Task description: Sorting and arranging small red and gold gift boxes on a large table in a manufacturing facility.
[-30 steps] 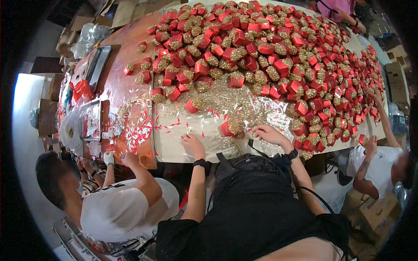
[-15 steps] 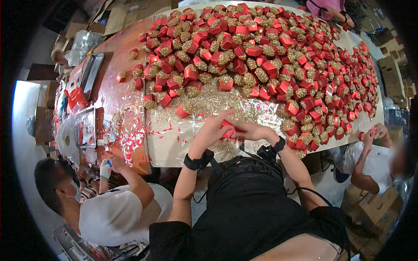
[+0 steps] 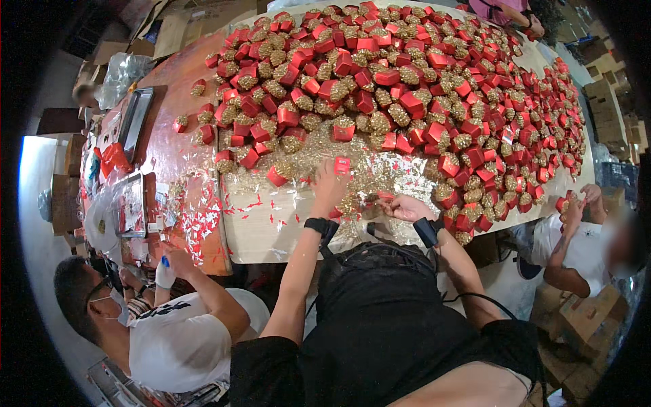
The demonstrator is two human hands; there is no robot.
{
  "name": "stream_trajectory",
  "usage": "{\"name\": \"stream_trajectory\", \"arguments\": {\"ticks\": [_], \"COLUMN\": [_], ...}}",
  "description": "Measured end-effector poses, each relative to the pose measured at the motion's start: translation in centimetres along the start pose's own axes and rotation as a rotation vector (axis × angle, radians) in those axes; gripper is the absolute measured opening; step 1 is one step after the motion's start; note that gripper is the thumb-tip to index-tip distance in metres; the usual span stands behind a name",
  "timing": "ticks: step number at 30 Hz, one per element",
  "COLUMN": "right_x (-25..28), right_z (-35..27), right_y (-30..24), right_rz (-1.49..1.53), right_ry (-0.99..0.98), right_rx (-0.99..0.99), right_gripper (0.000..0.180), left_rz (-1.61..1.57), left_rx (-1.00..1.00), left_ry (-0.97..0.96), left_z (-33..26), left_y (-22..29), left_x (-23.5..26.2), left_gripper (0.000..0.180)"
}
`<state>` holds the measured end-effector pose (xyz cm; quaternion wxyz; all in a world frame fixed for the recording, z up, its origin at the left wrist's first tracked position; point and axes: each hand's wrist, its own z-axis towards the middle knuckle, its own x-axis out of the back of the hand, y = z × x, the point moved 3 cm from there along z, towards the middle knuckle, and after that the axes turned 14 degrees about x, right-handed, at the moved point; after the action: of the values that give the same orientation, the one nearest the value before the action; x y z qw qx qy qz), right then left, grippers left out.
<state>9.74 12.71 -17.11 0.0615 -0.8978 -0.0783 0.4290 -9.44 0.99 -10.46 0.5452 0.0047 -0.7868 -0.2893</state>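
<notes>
My left hand reaches forward over the gold-littered table, its fingers at a small red box-like piece with pale marking on its face. The fingers seem closed on that piece, though the thumb is partly hidden. Nearer my body, my right hand has its thumb and forefinger pinched together; a small reddish bit shows there, too small to name. Just ahead lies a red faceted pot with a gold glittery cluster, and another such pot sits left of my left hand.
A wide heap of red-and-gold pots covers the table's far and right parts. Red and white scraps litter the left side, near a dark metal tray. One co-worker in white sits at left, another at right.
My hands were together over a red piece and have now parted. The left moved forward with a red piece at its fingers; the right drew slightly back. The view shifted a little.
</notes>
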Motion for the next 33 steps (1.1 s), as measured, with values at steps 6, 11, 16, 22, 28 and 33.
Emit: {"name": "stream_trajectory", "arguments": {"ticks": [6,11,16,22,28,33], "right_x": [-6.8,-6.7,-11.5,-14.2,-14.6,-14.5], "right_z": [-3.6,-2.8,-4.8,-6.2,-6.1,-5.7], "right_y": [0.1,-0.2,-1.7,-2.0,-2.0,-1.8], "right_rz": [0.548,0.501,-0.499,-0.825,-0.928,-0.888], "right_ry": [0.112,-0.215,-0.010,-0.088,-0.067,-0.012], "right_rx": [0.006,0.115,0.487,0.808,0.889,0.931], "right_gripper": [0.025,0.023,0.026,0.019,0.012,0.010], "left_rz": [0.398,-0.028,-0.401,-0.400,-0.365,-0.456], "left_rx": [-0.023,-0.011,0.031,-0.164,-0.205,-0.283], "left_ry": [-0.334,-0.360,-0.434,-0.252,-0.240,-0.190], "left_z": [-3.6,-3.8,-6.1,-7.5,-7.6,-7.5], "left_y": [-4.2,-2.2,3.2,5.0,5.4,5.7], "left_x": [-1.9,-0.5,6.0,8.4,8.9,8.3], "left_gripper": [0.091,0.069,0.063,0.055,0.057,0.056]}}
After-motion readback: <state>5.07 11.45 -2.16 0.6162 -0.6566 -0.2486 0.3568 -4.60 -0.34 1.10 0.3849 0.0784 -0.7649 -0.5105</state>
